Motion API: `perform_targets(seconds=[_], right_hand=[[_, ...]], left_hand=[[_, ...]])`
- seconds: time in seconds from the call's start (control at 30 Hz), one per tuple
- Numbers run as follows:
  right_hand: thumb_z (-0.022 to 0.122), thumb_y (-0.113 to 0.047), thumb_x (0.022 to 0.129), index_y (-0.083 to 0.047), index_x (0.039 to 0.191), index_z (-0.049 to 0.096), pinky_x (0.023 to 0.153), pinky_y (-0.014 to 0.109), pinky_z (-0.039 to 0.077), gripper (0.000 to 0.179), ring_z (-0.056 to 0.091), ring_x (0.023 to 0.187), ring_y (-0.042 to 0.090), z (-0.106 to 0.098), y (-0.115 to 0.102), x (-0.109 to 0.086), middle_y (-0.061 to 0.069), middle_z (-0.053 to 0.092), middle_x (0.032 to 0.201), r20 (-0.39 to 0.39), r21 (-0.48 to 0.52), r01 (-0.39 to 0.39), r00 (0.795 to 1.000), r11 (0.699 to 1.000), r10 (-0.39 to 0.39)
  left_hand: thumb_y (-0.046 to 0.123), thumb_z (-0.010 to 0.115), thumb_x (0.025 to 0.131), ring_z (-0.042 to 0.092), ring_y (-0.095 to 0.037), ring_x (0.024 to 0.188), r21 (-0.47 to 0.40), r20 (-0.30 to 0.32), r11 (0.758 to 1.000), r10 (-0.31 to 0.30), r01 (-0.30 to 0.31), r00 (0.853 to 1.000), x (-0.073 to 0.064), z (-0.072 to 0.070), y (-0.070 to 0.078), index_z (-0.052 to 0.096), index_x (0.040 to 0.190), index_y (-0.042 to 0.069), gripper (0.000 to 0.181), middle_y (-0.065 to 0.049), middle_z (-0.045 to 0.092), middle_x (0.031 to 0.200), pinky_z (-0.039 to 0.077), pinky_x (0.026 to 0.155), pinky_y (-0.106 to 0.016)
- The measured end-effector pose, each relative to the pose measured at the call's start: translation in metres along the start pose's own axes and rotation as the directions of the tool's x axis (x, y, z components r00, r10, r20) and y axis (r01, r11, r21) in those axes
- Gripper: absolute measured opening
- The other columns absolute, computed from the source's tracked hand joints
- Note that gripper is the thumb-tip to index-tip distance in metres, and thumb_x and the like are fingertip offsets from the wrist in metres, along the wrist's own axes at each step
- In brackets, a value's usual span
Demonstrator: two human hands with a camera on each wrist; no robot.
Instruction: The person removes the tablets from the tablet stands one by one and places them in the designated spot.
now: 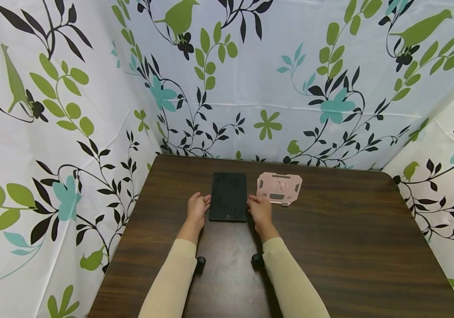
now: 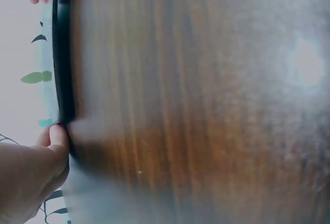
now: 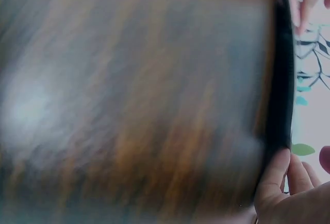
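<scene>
A black tablet (image 1: 228,196) with a round home button lies screen up, its button end toward me. My left hand (image 1: 198,207) is at its left edge, fingers extended to the side and thumb raised apart. At the opposite edge my right hand (image 1: 260,211) has its fingertips against the tablet's side. From the right wrist view, those fingers (image 3: 273,175) meet the tablet's dark edge (image 3: 281,80) near a corner. The left wrist view has the left fingers (image 2: 59,136) at the other corner of the thin edge (image 2: 63,59).
A pink tablet-case panel (image 1: 279,188) with several cutouts lies right of the tablet, just beyond the right hand. The dark wood table (image 1: 342,247) ends at a patterned curtain (image 1: 227,101) behind and at both sides.
</scene>
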State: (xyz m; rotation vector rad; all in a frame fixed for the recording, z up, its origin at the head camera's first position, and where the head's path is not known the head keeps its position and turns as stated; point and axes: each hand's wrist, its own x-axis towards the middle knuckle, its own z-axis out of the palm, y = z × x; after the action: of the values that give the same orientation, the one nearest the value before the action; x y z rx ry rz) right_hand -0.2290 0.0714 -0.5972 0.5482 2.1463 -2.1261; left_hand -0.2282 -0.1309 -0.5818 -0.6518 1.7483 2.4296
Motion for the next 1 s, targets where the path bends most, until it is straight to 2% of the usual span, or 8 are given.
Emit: perform_targets(seconds=[0.2,0.4,0.53,0.77,1.0], right_hand=[[0.062,-0.008,0.097,0.005,0.129,0.067,0.096,0.045,0.058,0.035,0.068,0.114,0.036,0.003,-0.003,-0.004,0.022,0.066,0.134,-0.026,-0.108,0.022,0.999,0.994,-0.025],[0.064,-0.014,0.095,0.001,0.127,0.07,0.106,0.05,0.051,0.035,0.059,0.129,0.037,0.004,-0.003,-0.006,0.02,0.067,0.134,-0.054,-0.22,0.038,0.997,0.975,-0.051],[0.064,-0.016,0.095,0.0,0.127,0.071,0.11,0.051,0.049,0.036,0.054,0.136,0.035,0.004,-0.002,-0.007,0.019,0.067,0.135,-0.051,-0.246,0.048,0.997,0.968,-0.062],[0.063,-0.017,0.096,-0.002,0.127,0.071,0.109,0.051,0.049,0.036,0.058,0.132,0.036,0.003,0.0,-0.009,0.018,0.068,0.134,-0.039,-0.319,0.071,0.995,0.945,-0.088],[0.064,-0.017,0.095,-0.002,0.124,0.073,0.109,0.051,0.049,0.034,0.059,0.131,0.036,0.001,0.0,-0.009,0.017,0.07,0.131,-0.041,-0.365,0.101,0.991,0.926,-0.124]], left_hand=[[0.001,0.025,0.104,0.039,-0.043,0.146,0.031,0.013,0.999,-0.012,0.012,1.0,-0.001,0.001,0.002,0.007,0.16,-0.008,0.06,-0.034,0.043,0.153,0.031,0.125,-0.049],[0.003,0.025,0.105,0.041,-0.041,0.147,0.048,-0.003,0.999,-0.011,0.012,1.0,-0.003,0.0,0.0,0.006,0.161,-0.007,0.06,-0.031,0.046,0.153,0.034,0.124,-0.047],[0.005,0.026,0.106,0.042,-0.041,0.146,0.086,-0.009,0.996,0.001,0.0,1.0,-0.004,0.0,-0.002,0.008,0.161,-0.006,0.059,-0.031,0.046,0.153,0.035,0.123,-0.048],[0.006,0.027,0.106,0.041,-0.04,0.147,0.127,-0.03,0.992,0.027,-0.023,0.999,-0.007,0.002,-0.005,0.009,0.161,-0.005,0.059,-0.029,0.046,0.153,0.032,0.125,-0.047],[0.01,0.03,0.107,0.039,-0.04,0.147,0.204,-0.045,0.978,0.041,-0.031,0.998,-0.011,0.004,-0.007,0.013,0.162,-0.002,0.059,-0.027,0.048,0.153,0.025,0.127,-0.051]])
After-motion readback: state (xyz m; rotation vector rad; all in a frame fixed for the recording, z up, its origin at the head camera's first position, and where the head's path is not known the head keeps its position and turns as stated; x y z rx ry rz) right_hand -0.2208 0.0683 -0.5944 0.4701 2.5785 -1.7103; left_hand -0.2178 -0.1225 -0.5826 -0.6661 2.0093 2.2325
